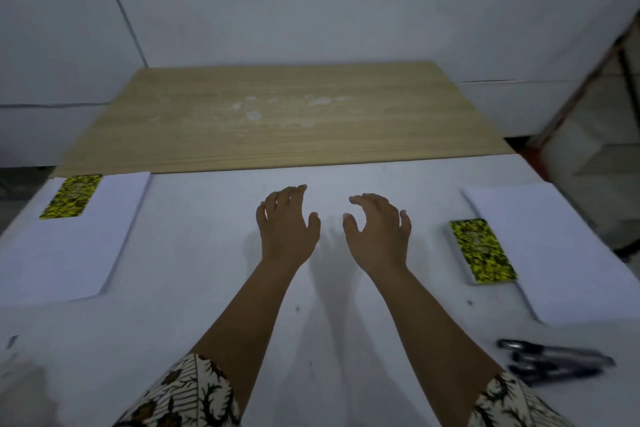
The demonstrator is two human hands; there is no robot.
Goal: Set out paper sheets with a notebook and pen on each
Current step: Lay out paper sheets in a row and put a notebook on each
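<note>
Your left hand (285,224) and right hand (379,227) hover empty with fingers spread over the counter (221,253), one notebook (71,196) already lies on the left sheet (65,250), while the second notebook (482,255), beside the right sheet (561,253), and the pens (554,360) still wait.

Pens (554,361) at lower right were motion-blurred, count unclear. Right paper stack (568,253) and left sheet (62,253) ran off the frame edges. Sleeves cut off at bottom.

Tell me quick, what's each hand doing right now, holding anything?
Left hand: open, fingers curled loosely, holding nothing, over the white table.
Right hand: open, fingers curled loosely, holding nothing, over the same table.
</note>
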